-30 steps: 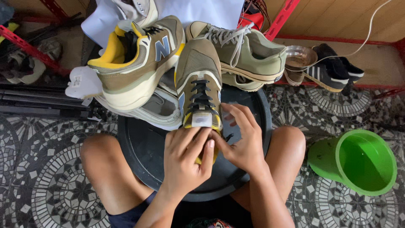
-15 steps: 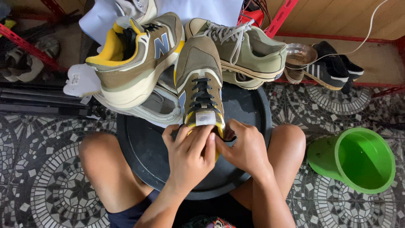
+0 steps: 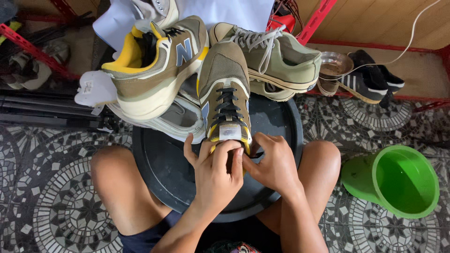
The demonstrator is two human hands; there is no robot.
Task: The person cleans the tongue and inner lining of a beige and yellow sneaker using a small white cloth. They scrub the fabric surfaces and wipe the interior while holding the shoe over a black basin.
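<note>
Both hands pinch the heel collar of the tan sneaker [image 3: 225, 93]: left hand [image 3: 216, 174] clenched over the opening, right hand [image 3: 273, 161] gripping beside it. Toe points away from fingertips, over the black basin [image 3: 276, 117]. Keep grip symmetric, shoe steady.

head camera looks steeply down, close above lap.

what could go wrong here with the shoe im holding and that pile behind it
The olive sneaker in your left hand and right hand has its toe in among the piled shoes; tugging it may topple the yellow-lined sneaker leaning on top. The black round tray could also slip off your knees.
</note>
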